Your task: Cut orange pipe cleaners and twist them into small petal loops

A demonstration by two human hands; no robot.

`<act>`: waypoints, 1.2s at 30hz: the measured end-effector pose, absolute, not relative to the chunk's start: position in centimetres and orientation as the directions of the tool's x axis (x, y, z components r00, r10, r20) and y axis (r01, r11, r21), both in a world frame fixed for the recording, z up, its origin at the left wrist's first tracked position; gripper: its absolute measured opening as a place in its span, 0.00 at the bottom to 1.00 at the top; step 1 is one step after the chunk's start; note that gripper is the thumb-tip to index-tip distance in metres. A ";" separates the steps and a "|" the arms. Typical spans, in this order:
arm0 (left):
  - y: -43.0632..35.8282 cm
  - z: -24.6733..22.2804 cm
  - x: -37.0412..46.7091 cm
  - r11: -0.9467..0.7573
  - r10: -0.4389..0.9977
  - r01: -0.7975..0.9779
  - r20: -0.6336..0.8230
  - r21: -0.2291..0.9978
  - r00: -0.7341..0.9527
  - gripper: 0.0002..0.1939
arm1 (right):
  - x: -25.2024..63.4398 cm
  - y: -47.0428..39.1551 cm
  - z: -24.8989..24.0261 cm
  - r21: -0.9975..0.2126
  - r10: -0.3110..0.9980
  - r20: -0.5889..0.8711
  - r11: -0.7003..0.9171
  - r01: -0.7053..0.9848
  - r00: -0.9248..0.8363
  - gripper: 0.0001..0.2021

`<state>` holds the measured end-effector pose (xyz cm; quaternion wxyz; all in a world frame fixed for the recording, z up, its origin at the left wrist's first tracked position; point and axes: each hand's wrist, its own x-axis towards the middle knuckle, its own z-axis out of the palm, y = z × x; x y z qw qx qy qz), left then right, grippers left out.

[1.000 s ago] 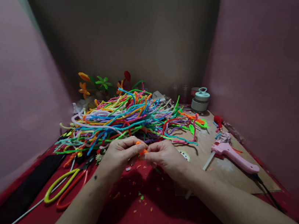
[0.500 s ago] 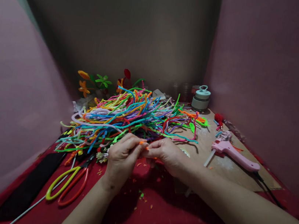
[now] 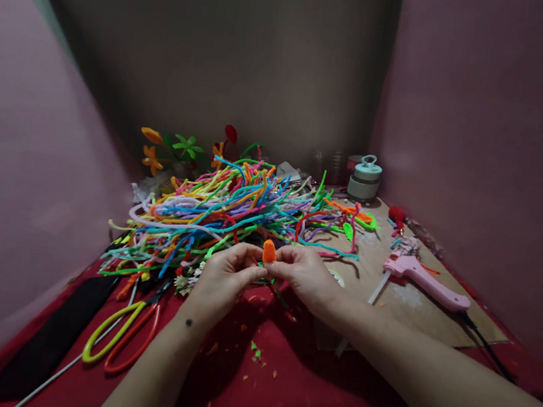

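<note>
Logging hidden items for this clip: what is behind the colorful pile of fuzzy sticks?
Orange flowers, a green flower, a red bloom and something white show behind the pile; anything lower there is covered.

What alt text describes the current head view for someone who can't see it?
A small orange piece is held between the left-hand grip and right-hand grip, before a colourful heap of fuzzy stems. Scissors lie left, a pink glue gun right.
</note>
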<state>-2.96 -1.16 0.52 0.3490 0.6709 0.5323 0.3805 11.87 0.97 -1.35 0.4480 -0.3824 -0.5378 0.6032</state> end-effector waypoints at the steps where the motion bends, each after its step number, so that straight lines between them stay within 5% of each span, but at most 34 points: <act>1: -1.3 0.2 -2.8 -0.281 0.960 0.509 0.234 0.814 0.156 0.10 | 11.8 1.0 -1.4 -0.995 0.958 0.017 -0.012 -0.099 -0.287 0.04; 4: -1.6 -0.5 -2.5 -0.507 0.846 0.638 0.476 0.580 0.240 0.09 | 11.8 1.1 -1.6 -0.999 0.966 0.014 0.001 -0.052 -0.256 0.04; 6: -1.7 -0.6 -2.4 -0.526 0.827 0.662 0.502 0.534 0.252 0.12 | 11.8 1.3 -1.6 -0.998 0.968 0.012 -0.003 -0.060 -0.252 0.05; 11: -1.3 0.8 -2.9 -0.244 0.970 0.487 0.218 0.839 0.111 0.14 | 11.9 1.1 -0.9 -0.988 0.957 -0.043 -0.083 -0.131 -0.286 0.08; 14: -1.2 1.6 -3.0 -0.083 0.994 0.379 0.049 0.922 0.100 0.13 | 11.9 0.8 -0.8 -0.988 0.947 -0.043 -0.087 -0.127 -0.318 0.06; 24: -1.4 0.4 -1.7 -0.180 0.971 0.398 0.227 0.900 -0.074 0.09 | 11.5 0.8 -1.8 -0.987 0.946 -0.012 -0.063 -0.148 -0.325 0.05; 30: -1.5 1.6 -2.0 -0.069 0.997 0.257 0.055 0.964 0.058 0.10 | 11.7 0.8 -1.7 -0.986 0.911 -0.054 -0.114 -0.124 -0.409 0.05; 36: -1.3 1.1 -2.2 -0.076 0.997 0.249 0.078 0.965 0.003 0.07 | 11.6 0.5 -1.6 -0.988 0.891 -0.064 -0.121 -0.100 -0.449 0.04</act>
